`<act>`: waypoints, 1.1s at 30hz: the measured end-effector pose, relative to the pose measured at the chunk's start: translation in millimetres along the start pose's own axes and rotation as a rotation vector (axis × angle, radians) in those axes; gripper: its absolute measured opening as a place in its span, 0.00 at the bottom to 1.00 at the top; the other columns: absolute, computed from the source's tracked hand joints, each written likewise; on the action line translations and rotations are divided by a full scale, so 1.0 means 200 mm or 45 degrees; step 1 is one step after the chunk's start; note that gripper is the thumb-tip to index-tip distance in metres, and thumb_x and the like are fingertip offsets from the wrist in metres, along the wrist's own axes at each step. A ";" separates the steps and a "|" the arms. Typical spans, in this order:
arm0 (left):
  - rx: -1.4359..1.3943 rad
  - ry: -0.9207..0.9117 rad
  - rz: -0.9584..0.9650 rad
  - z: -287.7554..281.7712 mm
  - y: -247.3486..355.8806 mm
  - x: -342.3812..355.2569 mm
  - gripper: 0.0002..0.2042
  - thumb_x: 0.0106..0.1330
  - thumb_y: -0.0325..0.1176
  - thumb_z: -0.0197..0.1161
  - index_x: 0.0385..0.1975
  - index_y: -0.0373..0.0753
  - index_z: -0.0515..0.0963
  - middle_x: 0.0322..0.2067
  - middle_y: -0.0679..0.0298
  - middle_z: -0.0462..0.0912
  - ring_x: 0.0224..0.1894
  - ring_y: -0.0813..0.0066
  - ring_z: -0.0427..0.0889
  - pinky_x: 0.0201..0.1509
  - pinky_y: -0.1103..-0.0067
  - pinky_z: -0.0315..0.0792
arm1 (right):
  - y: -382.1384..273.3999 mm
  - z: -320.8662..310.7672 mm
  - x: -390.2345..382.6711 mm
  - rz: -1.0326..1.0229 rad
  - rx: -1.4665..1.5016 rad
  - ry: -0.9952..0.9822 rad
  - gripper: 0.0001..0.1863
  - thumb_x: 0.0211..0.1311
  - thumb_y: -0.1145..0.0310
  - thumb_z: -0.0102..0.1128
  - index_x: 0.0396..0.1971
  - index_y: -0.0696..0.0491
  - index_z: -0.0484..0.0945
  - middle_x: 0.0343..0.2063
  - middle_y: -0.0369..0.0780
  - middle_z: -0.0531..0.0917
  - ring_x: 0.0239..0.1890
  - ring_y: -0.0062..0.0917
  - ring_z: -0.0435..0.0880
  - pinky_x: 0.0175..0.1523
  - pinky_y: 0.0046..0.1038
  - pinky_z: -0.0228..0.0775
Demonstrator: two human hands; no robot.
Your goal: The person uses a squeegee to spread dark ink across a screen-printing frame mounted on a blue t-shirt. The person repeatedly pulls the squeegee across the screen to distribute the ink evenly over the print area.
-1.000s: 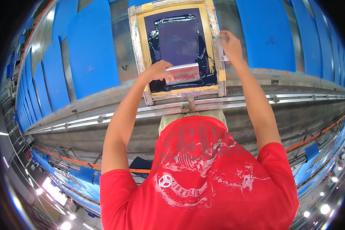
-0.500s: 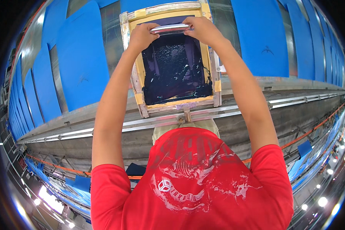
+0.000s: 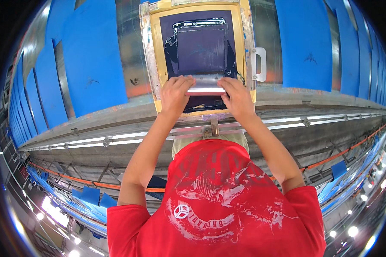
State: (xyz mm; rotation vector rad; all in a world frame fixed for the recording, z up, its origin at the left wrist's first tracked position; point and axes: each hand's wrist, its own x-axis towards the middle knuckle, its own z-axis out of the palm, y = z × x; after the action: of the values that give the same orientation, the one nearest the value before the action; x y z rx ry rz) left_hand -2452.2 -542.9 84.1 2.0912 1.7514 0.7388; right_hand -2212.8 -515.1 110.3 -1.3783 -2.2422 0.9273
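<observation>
My left hand (image 3: pixel 178 92) and my right hand (image 3: pixel 235 96) both grip a metal squeegee (image 3: pixel 206 85), one at each end, near the lower end of a wooden screen frame (image 3: pixel 147 43) edged with yellow tape. The screen's dark purple mesh (image 3: pixel 201 49) carries glossy dark navy ink in a rectangular outline, pooled along the top and sides and below the squeegee. Inside the outline is a faint design. A white metal handle (image 3: pixel 259 64) sticks out from the frame's right side.
A long metal bench (image 3: pixel 133 68) holds rows of blue fabric panels (image 3: pixel 94 64) left and right of the frame. A metal rail (image 3: pixel 313 120) runs along its near edge. Further blue panels (image 3: pixel 90 195) and an orange strip (image 3: pixel 98 184) show behind my body, near ceiling lights.
Half a second ago both hands held the squeegee at the screen's top over ink-covered mesh; now they are at the bottom and the middle shows purple. Earlier my right hand was at the frame's right side.
</observation>
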 end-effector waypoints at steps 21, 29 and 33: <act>0.084 -0.031 0.032 0.04 -0.39 0.89 0.13 0.56 0.36 0.75 0.42 0.46 0.87 0.29 0.59 0.88 0.31 0.59 0.86 0.35 0.69 0.77 | 0.32 -0.19 0.89 -0.150 -0.302 0.185 0.16 0.63 0.63 0.68 0.49 0.52 0.82 0.40 0.45 0.87 0.45 0.44 0.85 0.52 0.40 0.76; 0.157 -0.008 0.044 0.05 -0.32 0.82 0.12 0.56 0.35 0.73 0.40 0.48 0.88 0.33 0.59 0.88 0.36 0.54 0.87 0.41 0.65 0.80 | 0.29 -0.17 0.80 -0.139 -0.244 0.160 0.13 0.62 0.67 0.66 0.46 0.52 0.82 0.38 0.45 0.86 0.45 0.44 0.84 0.50 0.43 0.75; 0.039 -0.099 -0.058 0.03 -0.21 0.57 0.10 0.55 0.29 0.70 0.38 0.46 0.87 0.34 0.59 0.88 0.38 0.55 0.87 0.41 0.66 0.80 | 0.23 -0.11 0.54 -0.117 -0.150 0.134 0.14 0.59 0.72 0.66 0.45 0.52 0.81 0.41 0.44 0.85 0.48 0.43 0.82 0.53 0.42 0.74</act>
State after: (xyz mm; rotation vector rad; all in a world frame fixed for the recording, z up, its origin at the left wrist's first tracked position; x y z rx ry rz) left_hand -2469.7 -423.4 76.1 2.0638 1.7731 0.6135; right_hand -2219.9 -397.3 89.7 -1.3277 -2.2902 0.6860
